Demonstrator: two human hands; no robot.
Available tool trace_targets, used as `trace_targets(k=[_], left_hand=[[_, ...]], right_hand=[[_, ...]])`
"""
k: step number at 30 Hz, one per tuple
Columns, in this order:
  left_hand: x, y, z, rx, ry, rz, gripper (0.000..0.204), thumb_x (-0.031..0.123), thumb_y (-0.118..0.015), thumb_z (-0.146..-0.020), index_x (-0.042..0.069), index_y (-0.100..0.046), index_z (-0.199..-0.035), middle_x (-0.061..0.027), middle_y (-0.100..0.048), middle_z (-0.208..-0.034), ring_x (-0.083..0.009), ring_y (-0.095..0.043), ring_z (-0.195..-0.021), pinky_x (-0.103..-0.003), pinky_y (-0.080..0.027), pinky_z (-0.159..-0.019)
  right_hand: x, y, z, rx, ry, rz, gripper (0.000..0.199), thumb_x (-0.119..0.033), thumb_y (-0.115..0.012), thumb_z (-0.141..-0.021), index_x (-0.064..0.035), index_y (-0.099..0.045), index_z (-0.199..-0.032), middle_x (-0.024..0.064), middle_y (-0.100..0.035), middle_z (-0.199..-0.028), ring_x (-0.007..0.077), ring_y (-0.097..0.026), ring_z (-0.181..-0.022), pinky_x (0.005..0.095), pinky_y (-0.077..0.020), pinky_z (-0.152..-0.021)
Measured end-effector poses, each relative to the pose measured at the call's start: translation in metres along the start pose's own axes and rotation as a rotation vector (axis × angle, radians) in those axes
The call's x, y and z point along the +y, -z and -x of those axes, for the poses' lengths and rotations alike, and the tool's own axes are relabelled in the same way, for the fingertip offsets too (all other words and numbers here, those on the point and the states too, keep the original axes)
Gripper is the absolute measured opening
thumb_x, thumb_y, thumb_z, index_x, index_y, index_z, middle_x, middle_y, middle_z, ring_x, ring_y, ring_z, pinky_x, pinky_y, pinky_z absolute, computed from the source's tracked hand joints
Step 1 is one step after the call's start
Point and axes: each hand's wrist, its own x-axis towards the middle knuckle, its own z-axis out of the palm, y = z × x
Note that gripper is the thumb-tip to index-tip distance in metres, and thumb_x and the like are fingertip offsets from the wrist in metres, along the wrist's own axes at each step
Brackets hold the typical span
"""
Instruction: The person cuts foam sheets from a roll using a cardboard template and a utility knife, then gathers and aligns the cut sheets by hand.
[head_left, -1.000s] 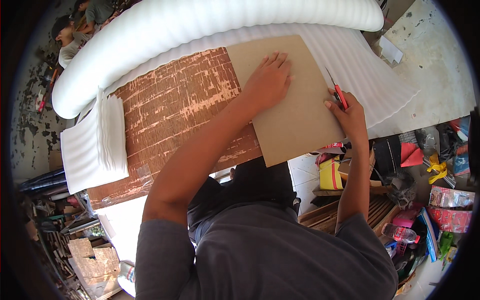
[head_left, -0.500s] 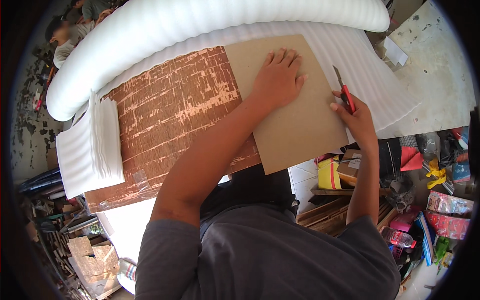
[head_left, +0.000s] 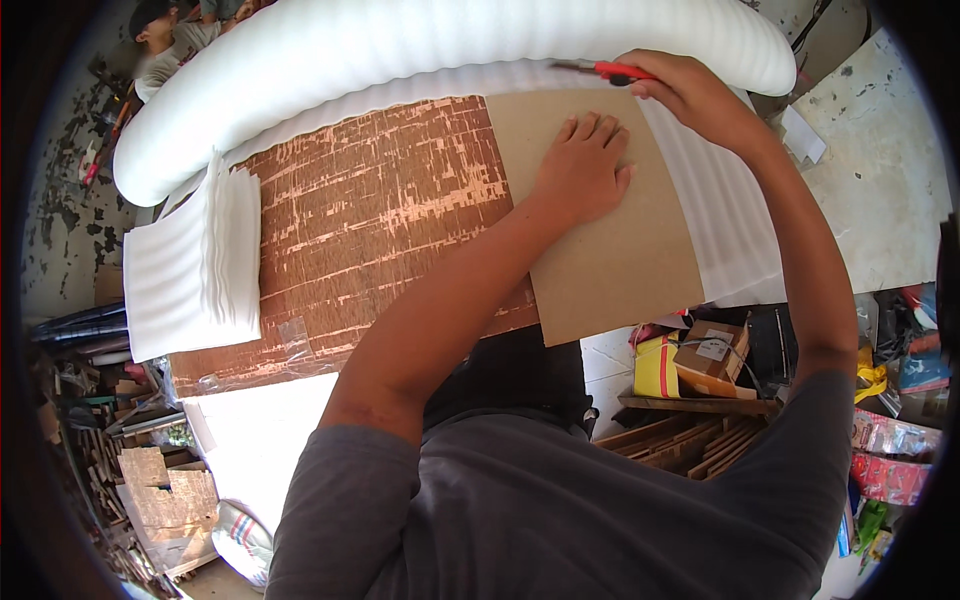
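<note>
Cardboard sheet (head_left: 610, 250) under flat left hand (head_left: 585, 170); right hand (head_left: 690, 95) grips half-hidden red cutter (head_left: 605, 70).

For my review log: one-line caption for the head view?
Left hand presses a cardboard sheet flat on white foam sheeting; right hand holds a red utility knife at its far edge.

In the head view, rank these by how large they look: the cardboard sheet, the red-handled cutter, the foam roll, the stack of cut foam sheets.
1. foam roll
2. cardboard sheet; stack of cut foam sheets looks similar, so unsure
3. red-handled cutter
</note>
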Motion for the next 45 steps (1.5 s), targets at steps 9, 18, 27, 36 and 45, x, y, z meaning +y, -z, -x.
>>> trace_targets(k=[9, 18, 27, 36, 45], left_hand=[[0.002, -0.002, 0.001, 0.023, -0.001, -0.001, 0.049, 0.036, -0.054, -0.103, 0.003, -0.057, -0.139, -0.0168, -0.054, -0.149, -0.0354, -0.044, -0.144, -0.053, -0.031, -0.124], [0.002, 0.001, -0.001, 0.020, 0.004, 0.036, 0.049, 0.035, -0.056, -0.102, 0.002, -0.057, -0.138, -0.0172, -0.053, -0.149, -0.0352, -0.043, -0.145, -0.052, -0.030, -0.124], [0.002, -0.001, 0.000, 0.038, 0.003, 0.027, 0.049, 0.035, -0.057, -0.101, 0.002, -0.057, -0.137, -0.0166, -0.054, -0.147, -0.0354, -0.044, -0.142, -0.052, -0.032, -0.123], [0.001, -0.004, 0.000, 0.042, 0.001, 0.011, 0.049, 0.035, -0.057, -0.101, 0.002, -0.056, -0.138, -0.0164, -0.054, -0.147, -0.0348, -0.044, -0.143, -0.052, -0.031, -0.123], [-0.001, -0.007, 0.000, 0.047, -0.006, 0.003, 0.050, 0.035, -0.055, -0.102, 0.002, -0.057, -0.139, -0.0166, -0.053, -0.149, -0.0358, -0.043, -0.144, -0.053, -0.031, -0.123]], right_hand=[[0.013, -0.057, -0.072, -0.195, 0.053, 0.304, 0.018, -0.008, -0.058, -0.102, -0.0089, -0.064, -0.119, 0.0117, -0.067, -0.102, 0.0317, -0.065, -0.095, 0.0462, -0.0499, -0.080], [0.026, -0.064, -0.094, -0.274, 0.121, 0.343, 0.027, -0.005, -0.053, -0.098, -0.0088, -0.066, -0.121, 0.0105, -0.064, -0.093, 0.0256, -0.061, -0.079, 0.0401, -0.0480, -0.067], [0.021, -0.067, -0.098, -0.340, 0.038, 0.291, 0.020, -0.005, -0.053, -0.099, -0.0074, -0.066, -0.115, 0.0103, -0.057, -0.086, 0.0235, -0.053, -0.074, 0.0395, -0.0433, -0.064], [0.020, -0.068, -0.099, -0.380, 0.042, 0.322, 0.015, -0.009, -0.052, -0.101, -0.0075, -0.063, -0.111, 0.0092, -0.055, -0.086, 0.0226, -0.052, -0.074, 0.0400, -0.0434, -0.065], [0.028, -0.060, -0.099, -0.379, 0.108, 0.358, 0.012, -0.001, -0.056, -0.095, -0.0053, -0.061, -0.105, 0.0145, -0.062, -0.087, 0.0285, -0.058, -0.075, 0.0428, -0.0466, -0.067]])
